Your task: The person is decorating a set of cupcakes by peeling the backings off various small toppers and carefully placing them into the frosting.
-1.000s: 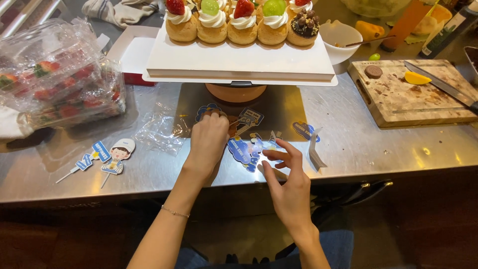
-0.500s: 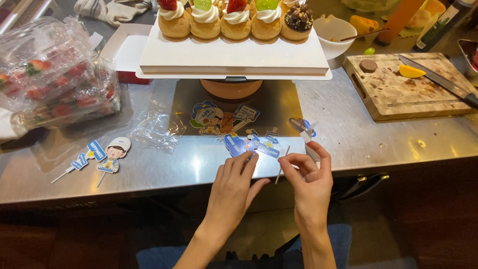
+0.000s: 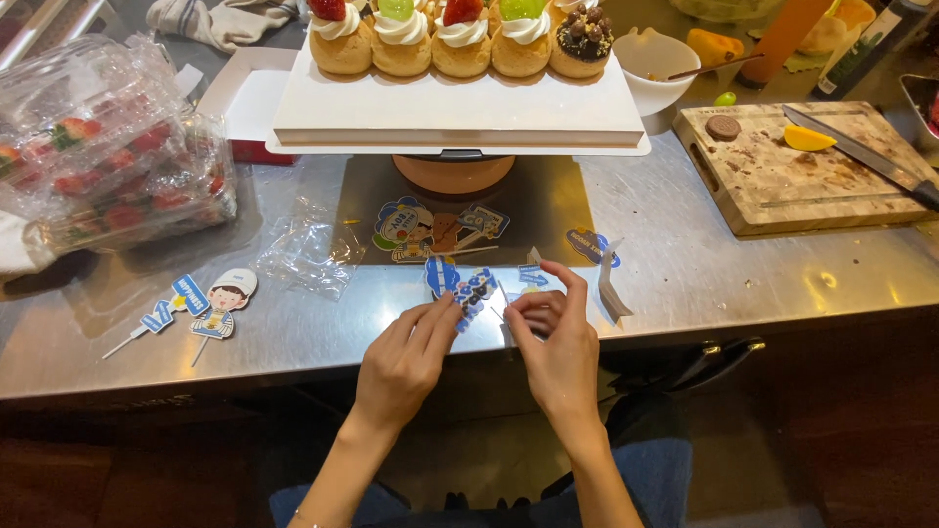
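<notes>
Both hands meet at the near edge of the steel surface (image 3: 685, 284), over a small cluster of blue paper cake toppers (image 3: 468, 289). The left hand (image 3: 406, 357) has its fingers stretched forward and close together, the tips resting on the near side of the toppers; whether they pinch a piece or only press it down cannot be told. The right hand (image 3: 558, 342) curls its thumb and forefinger toward the same cluster from the right, its grip loosely closed on what looks like a small blue and white piece. The toppers lie just ahead of the fingertips, between the two hands, long axis running roughly away from the person; the left hand is slightly nearer. More printed toppers (image 3: 430, 230) lie farther back near the cake stand (image 3: 455, 174), and a crumpled clear wrapper (image 3: 308, 249) lies to the left. Compared with half a second earlier, the left hand has slid forward onto the cluster and the two hands have drawn closer together.
</notes>
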